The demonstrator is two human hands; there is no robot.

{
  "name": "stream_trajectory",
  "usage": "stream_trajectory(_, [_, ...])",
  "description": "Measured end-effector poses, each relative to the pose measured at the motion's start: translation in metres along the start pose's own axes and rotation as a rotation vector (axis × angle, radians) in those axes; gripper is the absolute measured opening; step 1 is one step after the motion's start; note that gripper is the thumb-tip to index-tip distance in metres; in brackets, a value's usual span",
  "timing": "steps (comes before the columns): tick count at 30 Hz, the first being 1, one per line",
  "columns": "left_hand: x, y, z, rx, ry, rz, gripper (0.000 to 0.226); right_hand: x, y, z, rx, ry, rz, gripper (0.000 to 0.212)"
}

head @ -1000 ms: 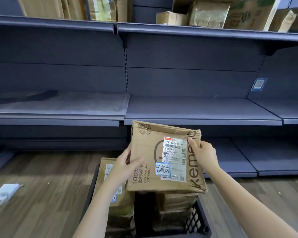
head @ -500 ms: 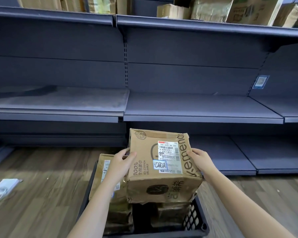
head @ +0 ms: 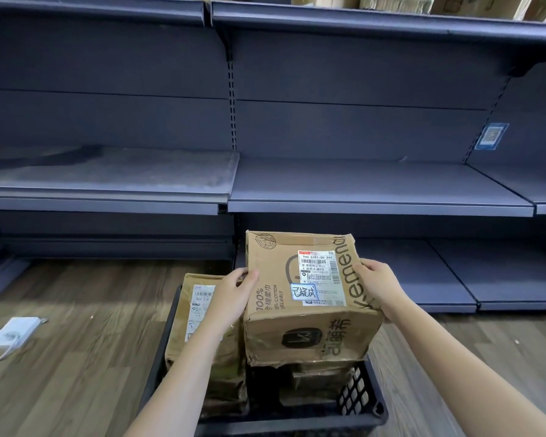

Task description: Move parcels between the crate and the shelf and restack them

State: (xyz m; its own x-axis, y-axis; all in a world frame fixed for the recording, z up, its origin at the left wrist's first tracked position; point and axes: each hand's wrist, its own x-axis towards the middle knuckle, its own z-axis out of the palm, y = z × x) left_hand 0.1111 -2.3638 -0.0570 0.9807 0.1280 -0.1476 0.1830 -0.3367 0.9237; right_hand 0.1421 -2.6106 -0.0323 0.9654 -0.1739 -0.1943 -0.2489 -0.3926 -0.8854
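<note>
I hold a brown cardboard box [head: 306, 329] with a white shipping label and a blue-framed sticker on its top face, above a black plastic crate [head: 364, 414]. My left hand [head: 234, 294] grips its left edge, thumb on top. My right hand [head: 377, 287] grips its right edge. The box is tilted so both its top and its front face show. A second brown parcel [head: 202, 313] with a label stands upright in the crate's left half, just under my left wrist. More dark parcels lie in the crate below the held box.
Dark blue metal shelving fills the view: a bare middle shelf [head: 360, 187], a low bottom shelf [head: 423, 272] to the right, and a top shelf with several cartons [head: 391, 1]. A white device with a cable [head: 13, 331] lies on the wooden floor at left.
The box has tipped from showing its labelled face upright to lying flatter, with its front face now in view, and it sits lower over the crate. Both hands kept their grip.
</note>
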Motion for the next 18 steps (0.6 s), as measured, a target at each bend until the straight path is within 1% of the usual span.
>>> stream_trajectory(3, [0.004, -0.010, -0.001, 0.055, 0.003, -0.052, 0.036, -0.002, 0.009, 0.013, -0.006, -0.064, 0.006, 0.029])
stream_trajectory(6, [0.007, -0.030, -0.002, 0.136, 0.012, -0.148, 0.027, -0.010, 0.016, 0.035, -0.136, -0.135, -0.080, 0.035])
stream_trajectory(8, [0.007, -0.040, -0.002, 0.196, 0.039, -0.168, 0.021, -0.013, 0.019, 0.046, -0.259, -0.120, -0.115, 0.040])
stream_trajectory(10, [0.008, -0.044, -0.002, 0.241, 0.081, -0.150, 0.020, -0.014, 0.020, 0.051, -0.295, -0.094, -0.110, 0.042])
stream_trajectory(13, [0.010, -0.047, -0.001, 0.268, 0.100, -0.139, 0.020, -0.016, 0.021, 0.050, -0.286, -0.076, -0.107, 0.042])
stream_trajectory(18, [0.009, -0.046, 0.001, 0.228, 0.069, -0.133, 0.032, -0.018, 0.021, 0.046, -0.145, -0.064, -0.076, 0.043])
